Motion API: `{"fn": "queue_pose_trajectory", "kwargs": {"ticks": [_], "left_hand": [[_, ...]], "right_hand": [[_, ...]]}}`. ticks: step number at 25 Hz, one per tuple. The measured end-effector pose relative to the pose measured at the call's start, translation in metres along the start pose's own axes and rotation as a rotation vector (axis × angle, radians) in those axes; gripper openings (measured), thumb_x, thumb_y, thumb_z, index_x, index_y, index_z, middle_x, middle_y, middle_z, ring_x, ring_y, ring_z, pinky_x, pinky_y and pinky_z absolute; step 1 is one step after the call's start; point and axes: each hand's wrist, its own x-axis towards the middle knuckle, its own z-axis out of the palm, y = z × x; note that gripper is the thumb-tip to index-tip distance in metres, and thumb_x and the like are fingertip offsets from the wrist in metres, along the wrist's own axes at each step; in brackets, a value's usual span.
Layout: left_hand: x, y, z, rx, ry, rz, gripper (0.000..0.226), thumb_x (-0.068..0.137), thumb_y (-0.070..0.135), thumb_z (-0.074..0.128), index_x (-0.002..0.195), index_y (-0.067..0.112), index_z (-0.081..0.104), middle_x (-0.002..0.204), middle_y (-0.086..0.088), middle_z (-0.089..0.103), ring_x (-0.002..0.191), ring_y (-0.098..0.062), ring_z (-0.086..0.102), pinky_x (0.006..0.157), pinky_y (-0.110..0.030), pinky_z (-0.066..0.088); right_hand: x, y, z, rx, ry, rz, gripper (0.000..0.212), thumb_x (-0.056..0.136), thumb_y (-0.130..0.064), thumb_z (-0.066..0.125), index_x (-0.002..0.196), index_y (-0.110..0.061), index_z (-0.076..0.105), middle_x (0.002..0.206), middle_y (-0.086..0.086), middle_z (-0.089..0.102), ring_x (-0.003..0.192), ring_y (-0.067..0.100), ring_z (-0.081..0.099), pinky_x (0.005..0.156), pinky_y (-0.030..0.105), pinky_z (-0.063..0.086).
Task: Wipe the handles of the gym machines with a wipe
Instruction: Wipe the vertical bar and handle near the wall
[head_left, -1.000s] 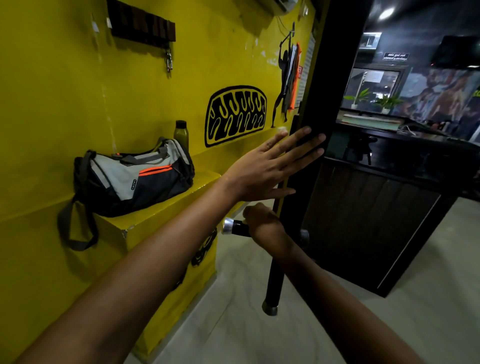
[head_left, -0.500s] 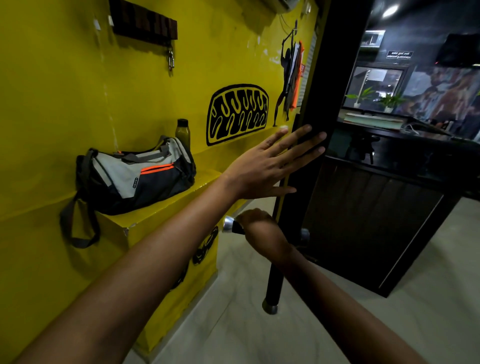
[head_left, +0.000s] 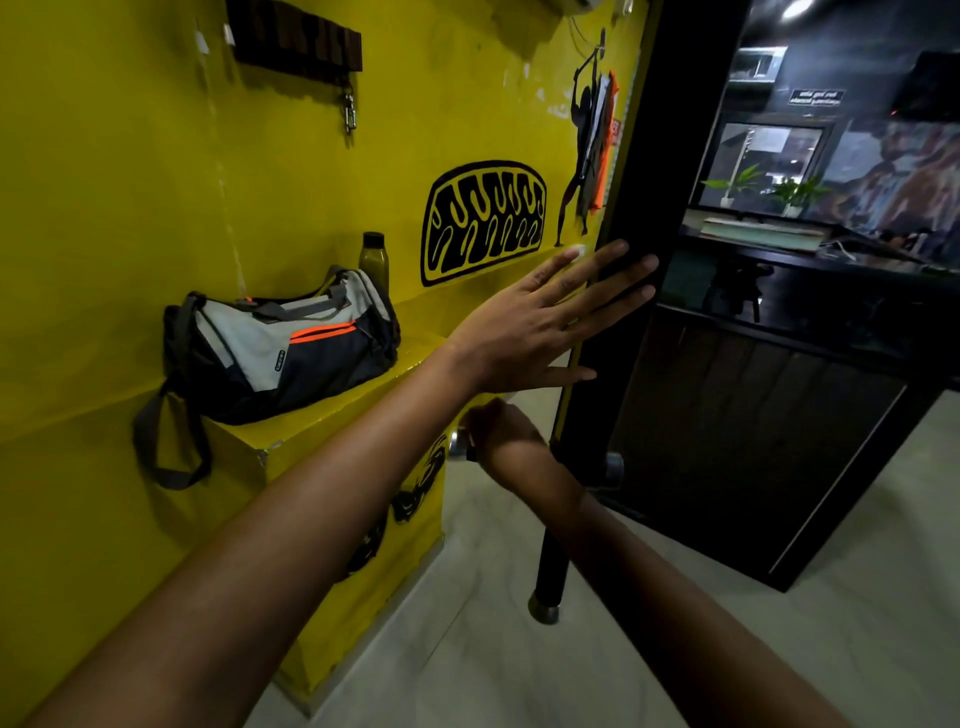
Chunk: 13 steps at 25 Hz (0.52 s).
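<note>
Both hands are up at the edge of a black door (head_left: 654, 156). Left hand (head_left: 524, 332) is spread flat, fingers straight and slightly fanned, the fingertips (head_left: 647, 262) pressing on the door's dark face while the thumb points toward its lower edge; it grips nothing. Right hand (head_left: 498, 431) sits just below it, fingers curled round a short black handle (head_left: 460, 441) with a silver end cap that sticks out toward the yellow wall (head_left: 260, 182). Whether a wipe is tucked inside that fist cannot be told (the knuckles hide whatever lies under them). A second, longer black bar (head_left: 550, 571) hangs beneath the right wrist, ending in a silver cap close to the pale floor (head_left: 493, 675).

On the left, a yellow ledge (head_left: 322, 415) juts from the wall and carries a grey and black gym bag (head_left: 280, 348) with an orange stripe, its strap drooping over the front edge. An olive bottle (head_left: 374, 257) with a dark cap stands upright just behind the bag, against the wall. Higher up, a dark wooden rack (head_left: 296, 36) holds a metal clip. Past the door stands a dark counter (head_left: 779, 291), with potted plants (head_left: 795, 192) behind it.
</note>
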Motion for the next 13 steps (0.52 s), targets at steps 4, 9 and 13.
{"fn": "queue_pose_trajectory", "kwargs": {"ticks": [4,9,13], "left_hand": [[0.004,0.002,-0.001,0.01,-0.009,0.0,0.078,0.092,0.058,0.043,0.151,0.014,0.018,0.158,-0.012,0.017,0.146,-0.033,0.012,0.119,-0.047,0.013],[0.007,0.005,-0.002,0.016,-0.006,0.007,0.077,0.093,0.057,0.042,0.152,0.014,0.016,0.159,-0.011,0.014,0.147,-0.032,0.009,0.12,-0.046,0.012],[0.003,0.005,-0.002,0.022,-0.003,-0.002,0.074,0.095,0.055,0.04,0.151,0.013,0.018,0.158,-0.012,0.016,0.146,-0.033,0.011,0.12,-0.045,0.009]], "right_hand": [[-0.023,0.022,-0.001,-0.226,0.318,-0.166,0.023,0.076,-0.018,0.073,0.093,-0.003,0.068,0.091,0.019,0.066,0.082,0.032,0.067,0.065,0.028,0.05],[-0.042,0.047,0.033,-0.283,0.559,-0.253,0.026,0.038,-0.009,0.082,0.05,-0.016,0.059,0.045,0.003,0.053,0.035,0.02,0.053,0.035,0.016,0.036],[-0.047,0.056,0.062,-0.257,0.71,-0.26,0.016,0.064,-0.008,0.074,0.079,-0.005,0.07,0.071,0.01,0.064,0.067,0.025,0.063,0.043,0.024,0.048]]}}
